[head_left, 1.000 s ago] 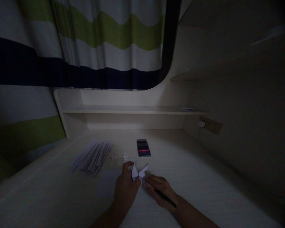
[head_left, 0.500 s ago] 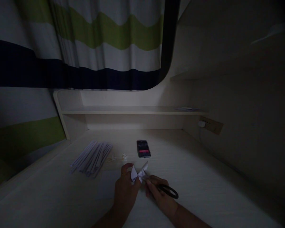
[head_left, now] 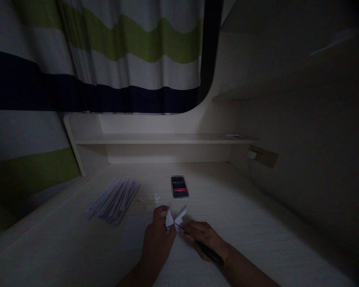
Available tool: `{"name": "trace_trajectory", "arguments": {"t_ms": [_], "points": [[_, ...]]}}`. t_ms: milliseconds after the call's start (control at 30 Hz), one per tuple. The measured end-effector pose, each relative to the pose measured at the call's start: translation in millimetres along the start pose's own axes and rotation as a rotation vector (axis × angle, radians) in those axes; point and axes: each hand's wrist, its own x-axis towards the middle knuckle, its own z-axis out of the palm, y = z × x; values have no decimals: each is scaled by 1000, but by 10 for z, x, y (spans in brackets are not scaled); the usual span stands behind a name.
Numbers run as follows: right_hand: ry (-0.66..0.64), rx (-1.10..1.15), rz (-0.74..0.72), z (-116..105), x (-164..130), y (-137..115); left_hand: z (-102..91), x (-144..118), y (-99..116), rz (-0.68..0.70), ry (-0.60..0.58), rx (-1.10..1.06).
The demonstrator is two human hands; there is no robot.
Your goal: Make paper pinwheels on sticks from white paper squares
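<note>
Both hands are clamped: left hand (head_left: 158, 238) on folded paper (head_left: 174, 218), right hand (head_left: 206, 238) on scissors (head_left: 208, 252).

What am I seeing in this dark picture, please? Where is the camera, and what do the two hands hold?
There is no machine here. The camera sits on a person's head and looks forward and down at their own bare hands over a pale desk. The left hand pinches a small folded white paper. The right hand holds dark scissors, tip at the paper. Behind lie a bundle of paper strips, tiny paper bits and a phone. A striped curtain hangs above a shelf.
</note>
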Motion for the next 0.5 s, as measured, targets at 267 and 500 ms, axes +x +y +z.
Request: {"name": "trace_trajectory", "arguments": {"t_ms": [267, 500], "points": [[355, 453, 520, 156, 137, -280, -14, 7, 29, -35, 88, 34], [562, 942, 793, 355, 160, -335, -13, 3, 65, -38, 128, 124]]}}
